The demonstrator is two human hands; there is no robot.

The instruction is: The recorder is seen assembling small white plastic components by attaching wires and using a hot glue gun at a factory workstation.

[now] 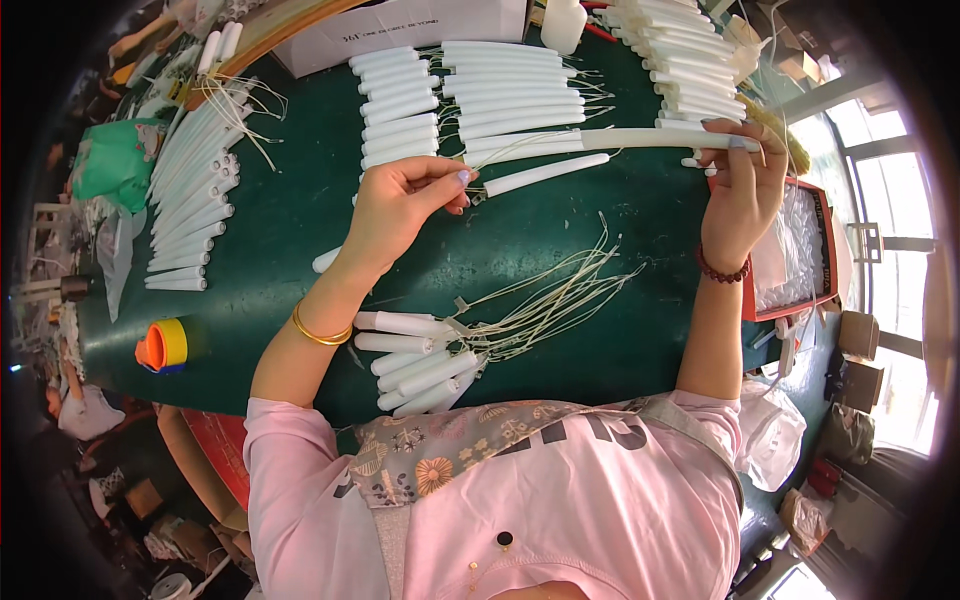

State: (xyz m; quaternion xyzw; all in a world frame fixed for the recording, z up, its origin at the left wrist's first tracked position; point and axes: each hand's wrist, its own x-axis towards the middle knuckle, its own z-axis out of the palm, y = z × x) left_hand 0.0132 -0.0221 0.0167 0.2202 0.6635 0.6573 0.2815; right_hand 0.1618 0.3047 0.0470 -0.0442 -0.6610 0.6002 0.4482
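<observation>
My left hand (415,200) is closed in a pinch on a thin pale wire (520,141), above the green table. My right hand (742,185) grips the far right end of a long, translucent white tube (650,139), which runs level towards the left hand. Whether the wire enters this tube I cannot tell. Just below it lies a single white stick (547,175) with a wire along its side. Nearer me is a loose bunch of white sticks (425,370), their thin wires (560,305) fanned out to the right.
Rows of white sticks (515,85) lie at the back, with more on the left (190,220) and a stack (685,60) at back right. Orange and yellow tape rolls (165,345) sit at left. A red box (825,240) with clear plastic inside stands at right.
</observation>
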